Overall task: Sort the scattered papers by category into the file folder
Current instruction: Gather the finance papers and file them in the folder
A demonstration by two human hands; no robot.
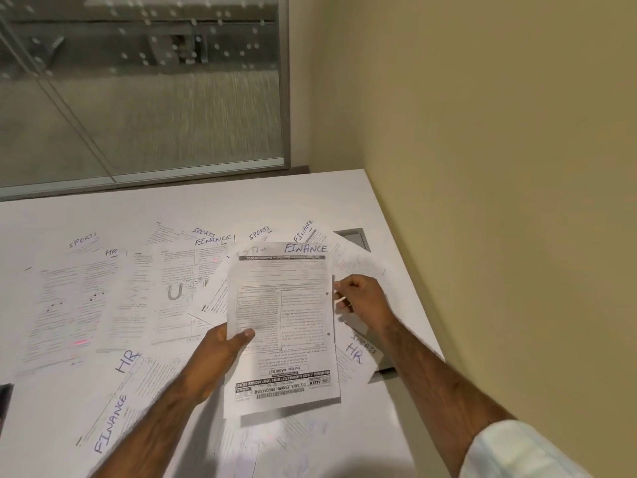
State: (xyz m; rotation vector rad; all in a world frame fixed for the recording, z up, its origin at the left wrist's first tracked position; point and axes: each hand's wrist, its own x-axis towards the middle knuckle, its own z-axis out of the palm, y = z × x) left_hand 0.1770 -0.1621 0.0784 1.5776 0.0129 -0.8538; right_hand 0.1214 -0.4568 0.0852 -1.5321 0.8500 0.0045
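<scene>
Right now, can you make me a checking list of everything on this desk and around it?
Surface: white table, mostly covered.
Job's things: loose papers marked SPORTS, HR, FINANCE; finance sheet lifted; folder not clearly seen.
Clutter: grey panel under papers; dark object at left edge.
Hands: left hand grips finance sheet; right hand curled at its right edge, grip unclear.
Cables: nothing seen.
Surroundings: glass wall, yellow wall.

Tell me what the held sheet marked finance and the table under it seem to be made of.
FINANCE sheet: thin matte white paper, printed black; it curves where the left hand grips it, with punched holes along one edge. Table: smooth white top with faint sheen, likely laminate, though painted board would look alike.
</scene>
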